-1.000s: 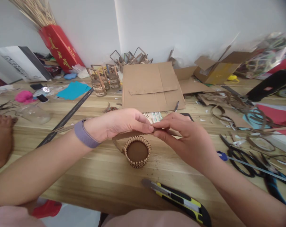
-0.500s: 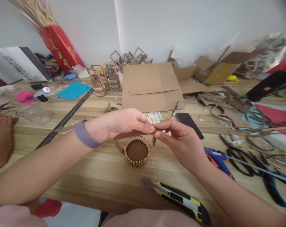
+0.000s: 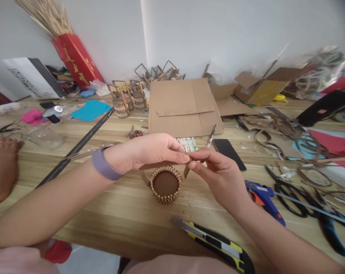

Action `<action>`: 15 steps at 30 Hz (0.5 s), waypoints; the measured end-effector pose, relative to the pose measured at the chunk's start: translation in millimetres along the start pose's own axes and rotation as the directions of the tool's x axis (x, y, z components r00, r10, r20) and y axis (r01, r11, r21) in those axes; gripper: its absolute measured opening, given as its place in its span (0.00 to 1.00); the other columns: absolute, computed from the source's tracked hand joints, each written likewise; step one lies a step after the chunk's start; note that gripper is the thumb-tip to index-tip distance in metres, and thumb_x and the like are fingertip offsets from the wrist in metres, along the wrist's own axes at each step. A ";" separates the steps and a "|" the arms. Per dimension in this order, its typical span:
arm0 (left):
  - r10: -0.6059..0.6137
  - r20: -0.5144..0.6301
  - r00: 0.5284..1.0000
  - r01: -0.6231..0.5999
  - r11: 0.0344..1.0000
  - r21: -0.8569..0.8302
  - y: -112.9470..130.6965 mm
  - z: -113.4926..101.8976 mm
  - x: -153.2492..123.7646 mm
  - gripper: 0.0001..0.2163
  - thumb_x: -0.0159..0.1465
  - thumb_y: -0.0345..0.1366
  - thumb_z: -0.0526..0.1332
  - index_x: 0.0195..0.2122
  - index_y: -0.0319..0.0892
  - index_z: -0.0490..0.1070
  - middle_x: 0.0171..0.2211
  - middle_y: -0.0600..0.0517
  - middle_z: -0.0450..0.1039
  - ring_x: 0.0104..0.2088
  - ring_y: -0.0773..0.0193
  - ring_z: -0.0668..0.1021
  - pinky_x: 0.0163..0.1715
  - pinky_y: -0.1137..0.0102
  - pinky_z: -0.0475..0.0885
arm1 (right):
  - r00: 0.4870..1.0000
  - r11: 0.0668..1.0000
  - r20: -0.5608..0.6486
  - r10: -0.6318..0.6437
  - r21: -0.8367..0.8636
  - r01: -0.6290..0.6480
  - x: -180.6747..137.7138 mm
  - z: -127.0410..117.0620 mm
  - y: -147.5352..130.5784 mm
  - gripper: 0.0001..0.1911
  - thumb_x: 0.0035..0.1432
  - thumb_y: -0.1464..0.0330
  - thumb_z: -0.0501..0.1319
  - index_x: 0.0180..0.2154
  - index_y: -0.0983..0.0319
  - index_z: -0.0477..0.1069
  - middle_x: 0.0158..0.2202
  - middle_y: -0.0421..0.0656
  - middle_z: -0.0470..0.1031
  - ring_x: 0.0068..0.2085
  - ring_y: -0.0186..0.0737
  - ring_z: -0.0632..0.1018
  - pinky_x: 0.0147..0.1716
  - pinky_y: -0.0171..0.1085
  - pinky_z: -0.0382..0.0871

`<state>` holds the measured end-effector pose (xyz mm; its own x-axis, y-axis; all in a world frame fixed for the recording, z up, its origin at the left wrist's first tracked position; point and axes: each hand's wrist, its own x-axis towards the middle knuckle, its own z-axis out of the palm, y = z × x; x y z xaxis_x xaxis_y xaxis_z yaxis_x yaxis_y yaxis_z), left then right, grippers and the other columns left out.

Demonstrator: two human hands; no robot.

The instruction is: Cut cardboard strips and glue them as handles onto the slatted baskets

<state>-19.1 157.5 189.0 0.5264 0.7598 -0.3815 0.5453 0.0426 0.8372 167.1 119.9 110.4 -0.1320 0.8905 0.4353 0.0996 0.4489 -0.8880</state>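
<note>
Head view: left hand (image 3: 162, 151) and right hand (image 3: 222, 171) are pinching a thin brown cardboard-like strip (image 3: 186, 172) between one and two o'clock from the round brown stick-walled basket (image 3: 166, 199), apparently shaping its end; the next move is probably needing steady fingertips.

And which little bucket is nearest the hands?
The open-topped bucket just below the left hand, without an upright handle; the handled buckets are farther back.

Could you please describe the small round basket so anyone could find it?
On the wooden table, find the big cardboard sheet. Below it and the left hand in view sits the round basket, with a knobbly pale rim; unlike the baskets behind, it has no tall handle.
</note>
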 end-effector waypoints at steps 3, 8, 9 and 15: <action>0.097 -0.110 0.989 -0.067 0.966 0.250 2.2 -6.1 -5.2 0.16 0.57 0.51 0.63 0.31 0.41 0.77 0.24 0.56 0.72 0.25 0.66 0.71 0.25 0.72 0.60 | 1.000 1.000 -0.003 0.008 -0.003 -0.008 -1.1 -0.6 0.6 0.05 0.55 0.67 0.68 0.36 0.54 0.79 0.31 0.38 0.79 0.33 0.37 0.76 0.35 0.38 0.68; 0.286 -0.327 0.901 -0.155 0.915 0.372 -1.0 -18.8 -28.0 0.17 0.65 0.49 0.55 0.34 0.42 0.77 0.33 0.53 0.78 0.35 0.62 0.76 0.34 0.71 0.67 | 0.999 0.998 -0.034 0.041 -0.040 -0.043 -0.8 -2.7 1.1 0.04 0.52 0.65 0.69 0.34 0.53 0.79 0.29 0.37 0.77 0.33 0.38 0.74 0.35 0.39 0.66; 0.297 -0.363 0.883 -0.157 0.916 0.369 -5.1 -19.6 -34.6 0.17 0.65 0.49 0.55 0.35 0.42 0.77 0.34 0.52 0.78 0.36 0.62 0.77 0.35 0.71 0.68 | 0.998 0.998 -0.036 0.046 -0.047 -0.048 -0.7 -3.1 1.5 0.04 0.52 0.65 0.69 0.34 0.52 0.80 0.29 0.37 0.77 0.33 0.38 0.74 0.36 0.40 0.65; 0.308 -0.505 0.806 -0.114 0.919 0.379 -39.9 1.3 -66.9 0.19 0.63 0.54 0.58 0.40 0.44 0.76 0.38 0.50 0.78 0.35 0.60 0.76 0.34 0.68 0.68 | 0.999 0.996 -0.013 0.044 -0.073 -0.044 -1.4 -2.0 3.2 0.05 0.54 0.64 0.67 0.35 0.53 0.79 0.31 0.39 0.78 0.34 0.39 0.75 0.35 0.40 0.67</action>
<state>-75.2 104.1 180.6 0.2626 0.9534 0.1485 0.6879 -0.2929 0.6641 169.6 120.3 107.2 -0.1144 0.9101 0.3982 0.1774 0.4131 -0.8932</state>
